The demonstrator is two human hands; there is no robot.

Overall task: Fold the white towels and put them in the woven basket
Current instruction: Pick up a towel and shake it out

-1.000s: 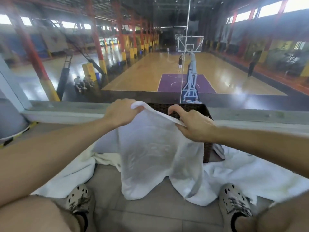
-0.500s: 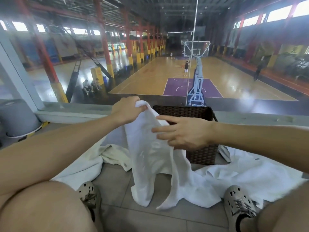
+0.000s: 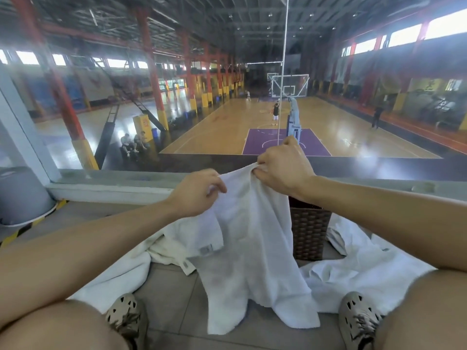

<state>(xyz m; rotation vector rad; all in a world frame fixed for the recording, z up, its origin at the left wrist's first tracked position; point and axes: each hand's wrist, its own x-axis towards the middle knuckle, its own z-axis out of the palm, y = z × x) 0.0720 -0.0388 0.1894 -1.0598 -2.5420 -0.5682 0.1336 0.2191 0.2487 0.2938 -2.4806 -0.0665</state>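
Observation:
A white towel (image 3: pixel 252 251) hangs in front of me, its lower end resting on the tiled floor. My left hand (image 3: pixel 195 192) pinches its top edge on the left. My right hand (image 3: pixel 283 170) grips the same edge just to the right, a little higher, and the two hands are close together. Behind the towel stands the dark woven basket (image 3: pixel 309 233), mostly hidden by the cloth and my right forearm. More white towels lie crumpled on the floor at the left (image 3: pixel 121 271) and at the right (image 3: pixel 366 269).
I sit with both feet in perforated shoes (image 3: pixel 126 317) on grey tiles. A low concrete ledge (image 3: pixel 113 190) and a glass wall run across in front, with a basketball court far below. A grey bucket (image 3: pixel 20 195) stands at the left.
My right hand, open over the towel half a second ago, has closed on the top edge beside my left hand. Both hands have lifted the towel higher.

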